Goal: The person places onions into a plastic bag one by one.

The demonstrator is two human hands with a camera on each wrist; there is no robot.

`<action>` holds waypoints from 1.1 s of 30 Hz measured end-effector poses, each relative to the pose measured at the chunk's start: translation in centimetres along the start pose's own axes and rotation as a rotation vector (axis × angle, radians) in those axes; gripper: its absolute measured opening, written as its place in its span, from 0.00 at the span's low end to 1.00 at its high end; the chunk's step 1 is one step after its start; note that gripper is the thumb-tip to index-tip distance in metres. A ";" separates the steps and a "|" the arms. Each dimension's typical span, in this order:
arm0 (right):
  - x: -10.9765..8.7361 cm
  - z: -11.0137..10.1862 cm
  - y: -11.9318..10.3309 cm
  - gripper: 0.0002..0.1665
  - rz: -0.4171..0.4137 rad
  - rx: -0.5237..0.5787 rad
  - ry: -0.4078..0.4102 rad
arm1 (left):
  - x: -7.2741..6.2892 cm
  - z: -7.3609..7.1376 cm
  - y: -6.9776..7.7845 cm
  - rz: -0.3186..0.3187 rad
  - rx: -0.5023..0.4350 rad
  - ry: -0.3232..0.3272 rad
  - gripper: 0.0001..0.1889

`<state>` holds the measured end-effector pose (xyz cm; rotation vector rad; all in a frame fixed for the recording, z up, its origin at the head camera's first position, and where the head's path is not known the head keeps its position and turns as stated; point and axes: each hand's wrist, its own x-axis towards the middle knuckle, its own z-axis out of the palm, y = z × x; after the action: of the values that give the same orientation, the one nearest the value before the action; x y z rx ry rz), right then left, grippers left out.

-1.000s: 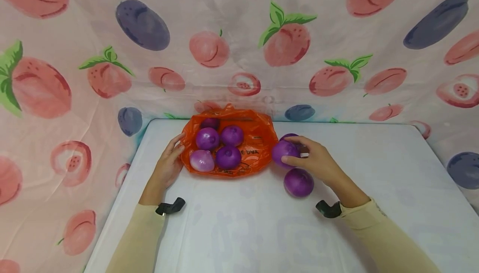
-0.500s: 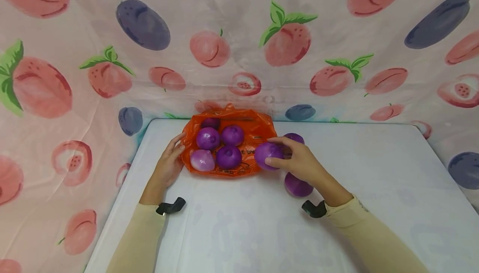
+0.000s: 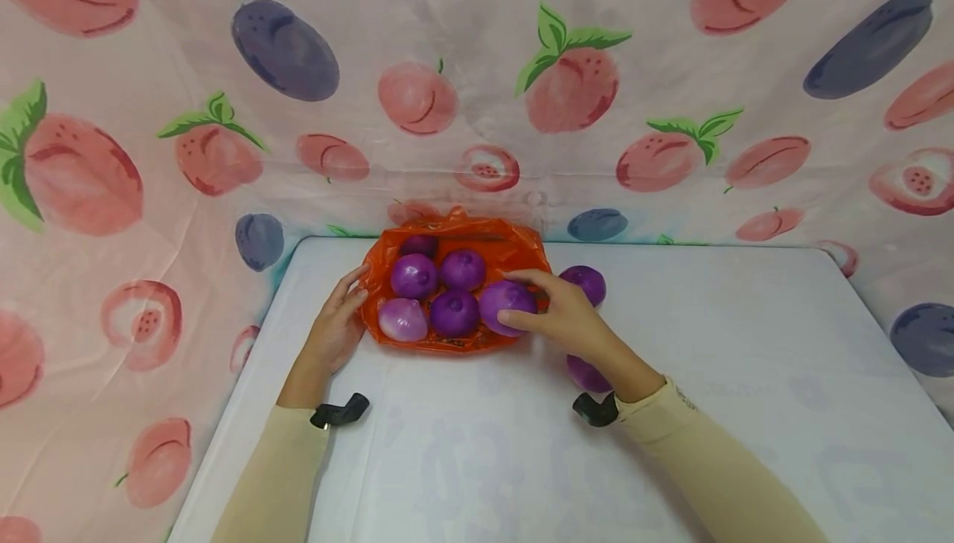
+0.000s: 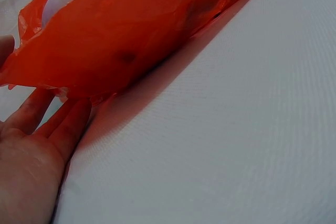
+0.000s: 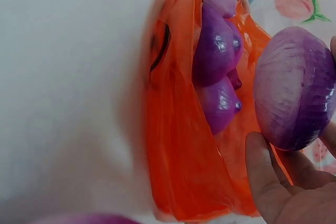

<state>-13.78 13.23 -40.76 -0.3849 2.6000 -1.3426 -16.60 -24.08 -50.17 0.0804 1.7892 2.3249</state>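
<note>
An orange plastic bag (image 3: pixel 514 255) lies with its mouth open at the back of the table, several purple onions (image 3: pixel 414 276) inside. My left hand (image 3: pixel 337 329) holds the bag's left edge; in the left wrist view its fingertips are hidden by the plastic. My right hand (image 3: pixel 570 315) grips a purple onion (image 3: pixel 508 308) between thumb and fingers, over the right part of the bag's mouth. The right wrist view shows this held onion (image 5: pixel 294 87) apart from the onions in the bag (image 5: pixel 216 51).
Right of the bag, one onion (image 3: pixel 584 284) sits on the white table (image 3: pixel 477 444). Another onion (image 3: pixel 587 373) is nearer, partly covered by my right wrist. A fruit-print cloth (image 3: pixel 477 71) hangs behind the table and along its left side.
My right hand has carried its onion leftward, from beside the bag to over the bag's right part. The left hand and the bag stay where they were.
</note>
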 end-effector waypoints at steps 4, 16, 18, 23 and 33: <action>0.5 0.6 0.0 0.39 -0.019 0.003 0.002 | 0.0 0.0 0.0 -0.002 0.002 0.002 0.26; 2.3 1.8 -0.1 0.39 0.015 -0.068 -0.002 | 0.0 0.1 -0.1 0.001 -0.013 -0.003 0.26; 2.5 1.9 0.0 0.39 0.020 -0.067 -0.004 | 0.0 0.1 0.0 0.002 -0.017 -0.003 0.26; 3.0 2.1 0.1 0.40 0.038 -0.050 0.005 | 0.0 0.1 -0.1 0.006 -0.015 -0.006 0.26; 4.1 2.7 -0.1 0.38 0.004 -0.074 0.032 | -0.1 0.1 0.1 0.002 -0.018 -0.003 0.26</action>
<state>-16.88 9.82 -42.47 -0.3721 2.6814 -1.2640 -16.48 -24.02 -50.04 0.0837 1.7676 2.3406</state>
